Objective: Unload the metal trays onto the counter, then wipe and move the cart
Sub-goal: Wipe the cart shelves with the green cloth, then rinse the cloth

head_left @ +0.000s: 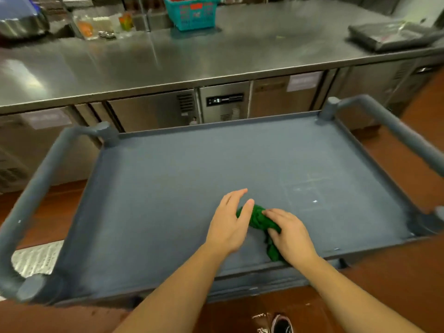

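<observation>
Head view, looking down at cart top.

Cart (168, 179): grey-blue, top shelf with a low raised rim. It stands just in front of the steel counter (192, 58), far long side parallel to the counter edge and close to the cabinet fronts. There is a tubular handle at each short end: left handle (36, 188) and right handle (396, 131). Faint pale rectangular marks show on the shelf, right of centre.

Green cloth (255, 218): bunched up, lying on the shelf near its near edge, slightly right of middle. One end trails towards the near rim.

Right hand (292, 236): on top of the cloth, fingers curled down around the bunched fabric, gripping it against the shelf surface.

Left hand (230, 224): fingers straight and loosely spread, palm turned towards the cloth. It sits just beside the cloth's left end, and one fingertip overlaps the fabric (actual contact cannot be confirmed from this angle). It grasps nothing.

Counter items, all at the far side and blurred: a teal basket (192, 13) with red contents at centre back, and a dark flat bundle (391, 36) at far right. A cluster of small packets at back left is not identifiable.

Below the counter: cabinet doors, and a control panel (224, 100) with a lit display.

Floor (408, 272): reddish-brown. A shoe tip (281, 324) shows at the bottom edge.
</observation>
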Demonstrator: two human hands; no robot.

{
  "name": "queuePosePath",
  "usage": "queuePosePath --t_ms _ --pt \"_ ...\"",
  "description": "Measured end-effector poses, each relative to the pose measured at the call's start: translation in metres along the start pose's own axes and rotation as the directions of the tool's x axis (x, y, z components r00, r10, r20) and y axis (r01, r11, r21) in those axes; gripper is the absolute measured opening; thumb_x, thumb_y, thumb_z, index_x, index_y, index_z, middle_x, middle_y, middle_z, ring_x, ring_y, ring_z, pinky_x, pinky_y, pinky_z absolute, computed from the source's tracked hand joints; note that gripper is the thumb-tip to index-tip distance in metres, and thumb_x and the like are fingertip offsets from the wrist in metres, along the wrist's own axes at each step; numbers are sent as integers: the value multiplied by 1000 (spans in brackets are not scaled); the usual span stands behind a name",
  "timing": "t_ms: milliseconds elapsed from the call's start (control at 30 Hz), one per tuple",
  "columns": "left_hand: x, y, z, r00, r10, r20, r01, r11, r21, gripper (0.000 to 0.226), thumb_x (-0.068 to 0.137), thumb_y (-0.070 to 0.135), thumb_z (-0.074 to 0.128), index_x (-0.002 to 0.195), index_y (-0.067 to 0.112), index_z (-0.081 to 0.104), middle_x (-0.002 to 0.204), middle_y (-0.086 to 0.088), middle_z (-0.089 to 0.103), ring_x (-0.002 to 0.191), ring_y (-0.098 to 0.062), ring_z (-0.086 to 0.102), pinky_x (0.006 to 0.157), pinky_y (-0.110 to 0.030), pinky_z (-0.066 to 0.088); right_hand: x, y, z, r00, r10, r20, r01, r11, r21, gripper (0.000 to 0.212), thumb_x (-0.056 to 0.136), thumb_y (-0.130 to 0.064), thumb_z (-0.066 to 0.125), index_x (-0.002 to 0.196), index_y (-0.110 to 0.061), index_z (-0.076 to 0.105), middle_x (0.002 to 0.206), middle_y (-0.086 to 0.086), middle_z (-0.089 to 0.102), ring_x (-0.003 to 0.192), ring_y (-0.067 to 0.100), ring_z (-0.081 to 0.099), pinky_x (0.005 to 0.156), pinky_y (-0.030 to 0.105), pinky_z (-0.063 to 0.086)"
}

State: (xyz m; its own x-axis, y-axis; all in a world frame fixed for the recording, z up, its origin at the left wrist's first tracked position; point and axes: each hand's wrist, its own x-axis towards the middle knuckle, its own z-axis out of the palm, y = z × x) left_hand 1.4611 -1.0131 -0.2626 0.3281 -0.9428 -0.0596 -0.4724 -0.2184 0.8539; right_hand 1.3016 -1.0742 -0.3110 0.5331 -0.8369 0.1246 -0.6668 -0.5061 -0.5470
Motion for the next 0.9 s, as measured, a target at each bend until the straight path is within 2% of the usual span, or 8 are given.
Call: queuePosePath --t_ms 233,433,500,600,700,767,800,900 --pt "41 52 81 988 115 101 -117 993 10 41 100 40 43 137 24 49 141 7 46 131 -3 38 103 -13 22 -1 117 -83 952 274 -136 -287 954 -91 41 78 2 71 118 -7 67 123 9 65 115 30 59 99 38 43" --pt "54 53 103 994 39 107 -36 999 -24 42 99 42 42 138 26 47 142 10 43 130 1 36 104 -14 22 20 165 -117 875 413 -254 -450 886 -111 40 84 4 61 124 0 61 128 17 60 116 38 55 97 45 43" --pt "58 50 103 997 9 72 -6 1000 -30 42 99 40 43 138 24 48 142 8 45 130 0 36 103 -13 22 30 155 -100 861 400 -313 -441 895 -71 40 81 7 61 121 3 62 124 20 61 112 40 57 95 45 45" --pt "63 48 103 1000 -8 22 8 1000 -23 41 99 37 45 137 22 50 140 7 47 126 3 38 102 -10 22 47 123 -62 890 318 -327 -340 940 -11 41 74 10 64 114 1 66 115 18 66 103 39 62 88 44 50" --pt "70 50 106 1000 -22 3 23 999 -48 40 99 34 46 136 21 50 137 9 48 119 8 37 97 -5 21 57 94 -33 981 96 -168 -101 995 -20 44 71 6 66 114 -5 66 115 11 67 99 35 64 87 40 52" --pt "76 52 111 1000 -26 10 27 997 -69 39 99 33 47 136 21 50 135 9 49 119 7 38 95 -4 23 60 101 -39 997 -15 -79 13 1000 -26 45 72 4 65 116 -7 66 116 9 66 101 34 63 90 39 50" --pt "78 54 115 999 -26 21 27 997 -74 39 99 34 47 136 21 50 135 9 48 121 5 39 96 -6 23 62 113 -50 997 3 -83 -5 1000 -31 46 71 5 65 116 -6 65 116 10 66 103 34 62 90 39 49" --pt "82 63 131 998 -16 60 20 998 -67 40 99 37 46 137 24 49 138 10 46 128 0 38 100 -12 24 63 166 -101 965 190 -182 -215 968 -127 41 74 9 61 114 -1 65 113 15 65 102 37 60 85 41 49"
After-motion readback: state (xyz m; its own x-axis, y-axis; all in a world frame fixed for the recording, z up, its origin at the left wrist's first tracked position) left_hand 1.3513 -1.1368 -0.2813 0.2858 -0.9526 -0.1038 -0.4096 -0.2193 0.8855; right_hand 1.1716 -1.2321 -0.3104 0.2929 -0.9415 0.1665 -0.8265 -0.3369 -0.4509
